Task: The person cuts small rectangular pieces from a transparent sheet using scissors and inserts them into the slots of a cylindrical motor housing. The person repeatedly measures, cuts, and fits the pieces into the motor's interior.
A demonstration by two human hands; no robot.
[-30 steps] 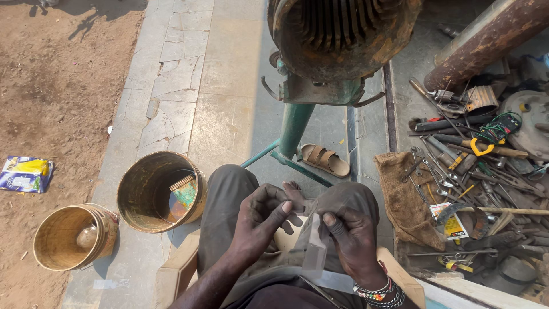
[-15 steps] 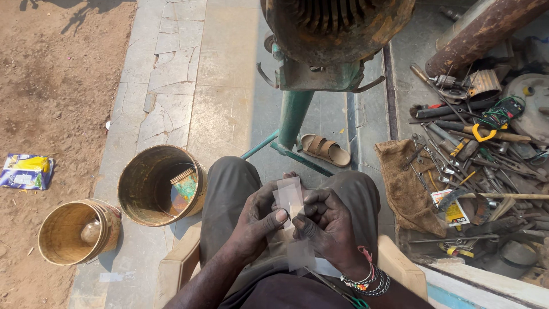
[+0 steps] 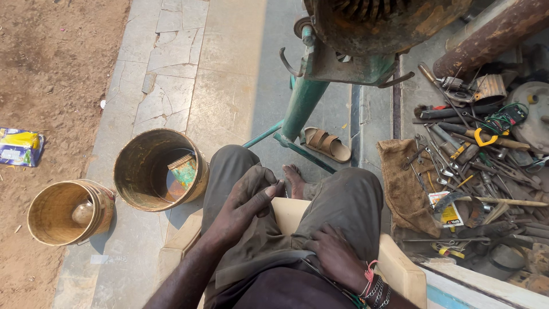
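Note:
I sit on a pale wooden seat [image 3: 289, 213] in grey-brown trousers, knees apart. My left hand [image 3: 245, 201] rests on my left knee, fingers stretched out and holding nothing. My right hand [image 3: 336, 256], with bead bracelets at the wrist, lies low on my right thigh near the waist. Its fingertips are tucked into a fold of the trousers. Whether it holds anything is hidden. My bare foot [image 3: 295, 181] shows between my knees.
Two rusty metal buckets [image 3: 150, 167] [image 3: 64, 210] stand at the left on the paving. A green machine stand [image 3: 302, 102] carries a rusty motor housing [image 3: 377, 23] ahead. Also in view are a sandal [image 3: 327, 144], a brown sack [image 3: 405, 189], a heap of hand tools [image 3: 474, 154] at the right, and a packet [image 3: 19, 146] on the dirt.
Both hands were together over my lap holding a small flat pale piece. Now they are apart: the left lies on the knee, the right has dropped to the waist, and the piece is out of sight.

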